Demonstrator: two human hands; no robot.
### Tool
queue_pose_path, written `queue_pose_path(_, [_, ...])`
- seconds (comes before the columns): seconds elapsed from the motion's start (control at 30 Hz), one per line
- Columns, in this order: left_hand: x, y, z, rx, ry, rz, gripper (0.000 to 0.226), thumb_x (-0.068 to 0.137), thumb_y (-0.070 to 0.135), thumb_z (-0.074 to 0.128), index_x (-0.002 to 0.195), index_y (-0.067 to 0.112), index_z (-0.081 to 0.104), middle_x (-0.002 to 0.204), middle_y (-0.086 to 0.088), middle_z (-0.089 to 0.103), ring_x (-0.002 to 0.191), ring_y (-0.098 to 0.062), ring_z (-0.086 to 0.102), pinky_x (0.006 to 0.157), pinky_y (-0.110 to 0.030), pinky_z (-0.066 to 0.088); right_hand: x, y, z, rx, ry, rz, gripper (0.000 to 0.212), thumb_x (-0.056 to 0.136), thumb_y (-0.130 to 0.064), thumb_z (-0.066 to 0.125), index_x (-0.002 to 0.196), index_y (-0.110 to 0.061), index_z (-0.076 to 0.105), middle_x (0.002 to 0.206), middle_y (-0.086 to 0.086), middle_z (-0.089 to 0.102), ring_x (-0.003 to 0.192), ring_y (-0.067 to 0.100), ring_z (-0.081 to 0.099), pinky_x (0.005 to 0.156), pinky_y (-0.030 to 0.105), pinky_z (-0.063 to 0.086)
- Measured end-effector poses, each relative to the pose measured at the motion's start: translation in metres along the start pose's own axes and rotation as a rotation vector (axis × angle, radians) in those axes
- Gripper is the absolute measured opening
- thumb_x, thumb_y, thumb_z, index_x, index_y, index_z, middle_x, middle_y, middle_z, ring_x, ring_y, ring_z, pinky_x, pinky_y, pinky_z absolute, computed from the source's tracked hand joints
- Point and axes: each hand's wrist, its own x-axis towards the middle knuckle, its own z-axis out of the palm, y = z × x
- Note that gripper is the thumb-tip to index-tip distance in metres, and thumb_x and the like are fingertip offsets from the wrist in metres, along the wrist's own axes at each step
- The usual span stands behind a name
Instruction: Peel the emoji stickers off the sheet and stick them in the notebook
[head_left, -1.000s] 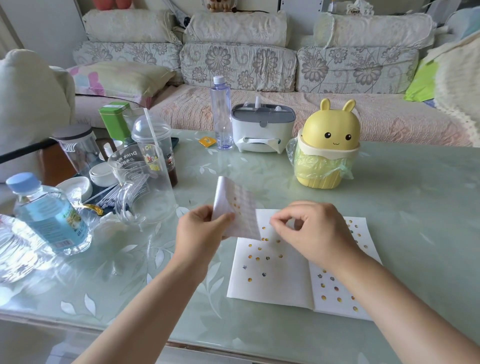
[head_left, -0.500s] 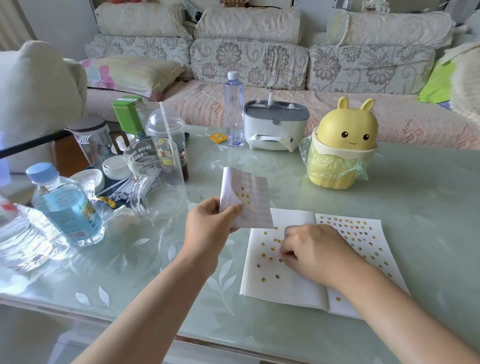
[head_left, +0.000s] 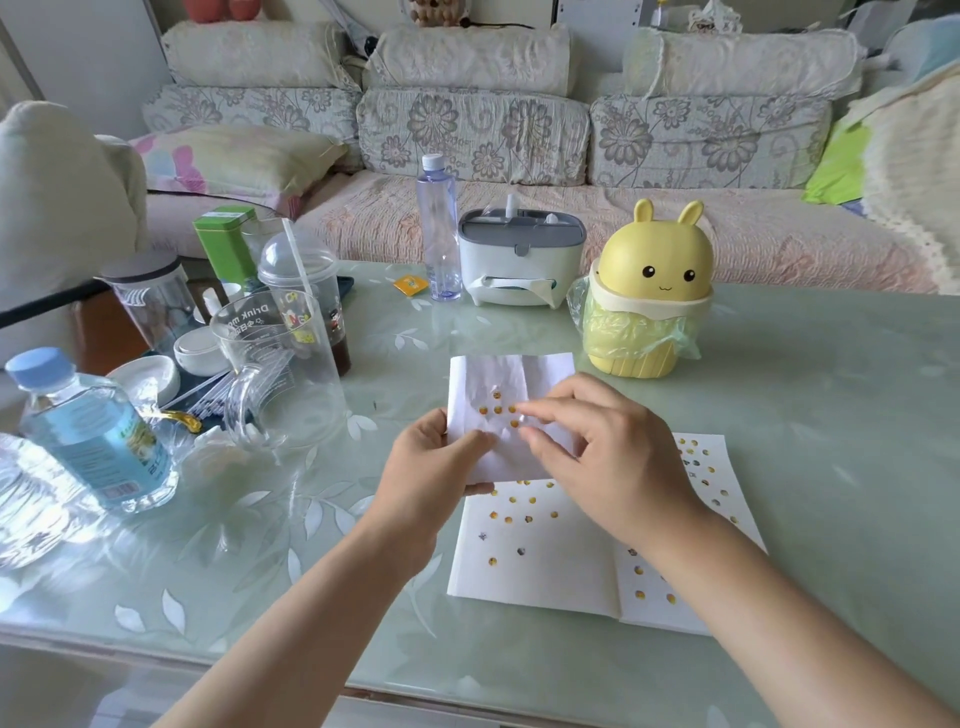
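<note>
An open white notebook lies on the green table, both pages dotted with several small yellow emoji stickers. Above its top left corner my left hand pinches the lower left edge of the white sticker sheet, holding it up facing me. A few yellow stickers remain near the sheet's middle. My right hand is in front of the sheet, its fingertips on the sheet beside those stickers; whether it pinches one I cannot tell.
A yellow bunny-shaped bin stands just behind the notebook. A grey-white tissue box and a tall clear bottle stand behind the sheet. Clear cups, a blue-capped bottle and jars crowd the table's left side.
My right hand lifted off the left notebook page and came up to the sticker sheet. My left hand turned the sheet so its sticker side faces me.
</note>
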Motion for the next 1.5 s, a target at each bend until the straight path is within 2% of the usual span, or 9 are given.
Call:
queue_pose_path(0.13, [0.0,0.0,0.004,0.002,-0.126,0.012,0.043,0.072,0.02,0.089,0.11,0.012,0.071,0.097,-0.006,0.078,0.086,-0.017,0.074,0.071,-0.027,0.054,-0.001,0.007,-0.001,-0.005,-0.042,-0.032,0.015,0.087,-0.032,0.07,0.098,-0.03,0.08,0.085,-0.016,0.064,0.061,0.0,0.041,0.052,0.021,0.04])
queue_pose_path(0.4, [0.001,-0.003,0.009,0.201,-0.048,0.135,0.023,0.079,0.006,0.082,0.1,0.013,0.075,0.092,-0.005,0.079,0.089,-0.028,0.075,0.084,-0.045,0.06,0.001,0.011,-0.011,-0.054,-0.155,-0.082,0.011,0.085,-0.035,0.07,0.086,-0.028,0.079,0.081,-0.013,0.065,0.061,0.009,0.058,0.051,0.028,0.05])
queue_pose_path(0.7, [-0.001,0.0,0.009,0.542,0.037,0.25,0.023,0.075,0.009,0.083,0.08,0.023,0.064,0.061,0.009,0.063,0.048,-0.001,0.051,0.045,-0.014,0.038,0.0,0.01,-0.015,-0.076,-0.244,-0.061,0.013,0.084,-0.032,0.065,0.078,-0.031,0.076,0.078,-0.014,0.063,0.059,0.007,0.048,0.052,0.021,0.037])
queue_pose_path(0.8, [0.0,0.0,0.007,0.605,0.034,0.262,0.023,0.075,0.012,0.081,0.081,0.025,0.063,0.064,0.006,0.064,0.049,-0.002,0.052,0.043,-0.014,0.038,0.001,0.011,-0.016,-0.032,-0.254,0.002,0.01,0.086,-0.031,0.068,0.08,-0.031,0.075,0.085,-0.018,0.064,0.064,0.004,0.047,0.055,0.016,0.035])
queue_pose_path(0.93, [0.004,-0.003,0.001,0.574,0.017,0.226,0.017,0.076,0.013,0.079,0.086,0.02,0.067,0.077,-0.005,0.07,0.059,-0.015,0.058,0.055,-0.03,0.047,0.004,0.008,-0.014,0.175,-0.254,0.221,0.009,0.087,-0.025,0.073,0.08,-0.029,0.077,0.079,-0.021,0.067,0.065,0.002,0.057,0.061,0.017,0.042])
queue_pose_path(1.03, [0.006,-0.004,-0.006,0.42,0.135,0.141,0.017,0.08,0.006,0.072,0.089,0.02,0.07,0.081,-0.001,0.073,0.071,-0.016,0.067,0.061,-0.028,0.053,0.008,0.011,-0.013,0.334,-0.123,0.463,0.009,0.087,-0.026,0.075,0.079,-0.027,0.079,0.064,-0.023,0.066,0.055,0.002,0.054,0.058,0.015,0.043])
queue_pose_path(1.13, [0.01,-0.002,-0.016,0.22,0.231,0.009,0.017,0.087,0.006,0.063,0.099,0.017,0.067,0.098,-0.004,0.073,0.09,-0.023,0.071,0.065,-0.029,0.059,0.004,0.024,-0.005,-0.102,-0.083,0.309,0.011,0.082,-0.026,0.075,0.071,-0.029,0.075,0.071,-0.014,0.068,0.06,0.005,0.056,0.057,0.024,0.047])
queue_pose_path(1.33, [0.008,0.002,-0.021,0.044,0.184,-0.038,0.016,0.096,0.008,0.055,0.101,0.015,0.069,0.099,-0.002,0.072,0.088,-0.016,0.067,0.077,-0.03,0.06,0.0,0.033,0.029,-0.412,-0.375,0.068,0.032,0.062,-0.009,0.08,0.053,-0.022,0.053,0.059,-0.004,0.048,0.045,0.023,0.041,0.043,0.022,0.028])
queue_pose_path(1.5, [0.008,0.0,-0.027,-0.022,0.094,0.001,0.012,0.095,0.008,0.065,0.101,0.013,0.074,0.097,-0.003,0.078,0.087,-0.015,0.075,0.079,-0.029,0.06,0.007,0.029,0.023,-0.375,-0.653,0.236,0.02,0.093,-0.028,0.053,0.077,-0.02,0.062,0.082,-0.007,0.054,0.084,0.021,0.058,0.067,0.032,0.042])
